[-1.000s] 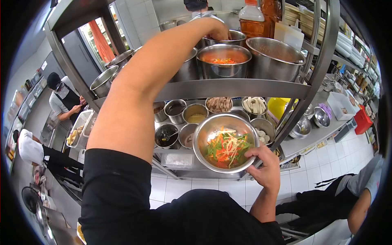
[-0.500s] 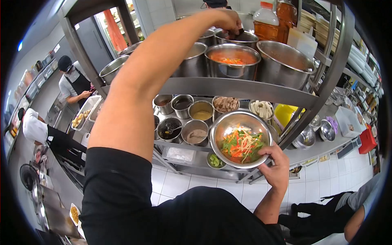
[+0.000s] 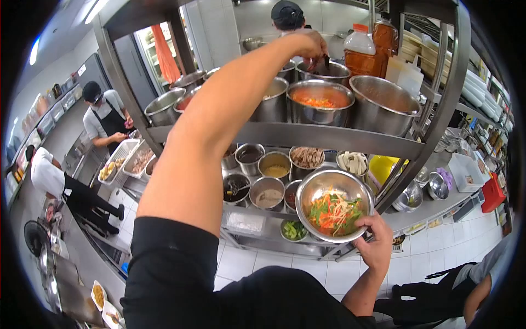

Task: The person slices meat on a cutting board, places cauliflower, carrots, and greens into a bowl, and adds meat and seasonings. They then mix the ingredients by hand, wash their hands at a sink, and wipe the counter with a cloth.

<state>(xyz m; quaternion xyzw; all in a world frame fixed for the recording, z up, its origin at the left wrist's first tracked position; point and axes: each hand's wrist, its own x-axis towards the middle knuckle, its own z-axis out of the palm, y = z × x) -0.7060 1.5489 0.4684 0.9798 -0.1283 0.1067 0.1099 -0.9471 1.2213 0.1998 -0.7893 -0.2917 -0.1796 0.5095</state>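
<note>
My right hand (image 3: 375,234) grips the rim of a steel mixing bowl (image 3: 308,189), thumb on the inside. The bowl is tilted toward me and holds shredded vegetables (image 3: 334,211) in orange, green and pale strips. My left arm stretches up over the top shelf. At its end my left hand (image 3: 313,45) is at the mouth of a deep steel pot (image 3: 338,70) in the back row, fingers closed downward. Something dark shows at the fingertips, too small to name. In front of that pot stands a steel pot of orange shreds (image 3: 320,112).
The steel shelf edge (image 3: 329,137) runs under my left arm. Below it stand several containers, including sliced meat (image 3: 307,158) and pale sticks (image 3: 351,163). Jugs of amber liquid (image 3: 360,57) stand at back right. Co-workers (image 3: 107,118) are at left, behind the shelf and at lower right.
The view has shifted, so the shelf and pots sit slightly further right. My left hand remains at the back pot, and my right hand still holds the bowl, now slightly lower in view.
</note>
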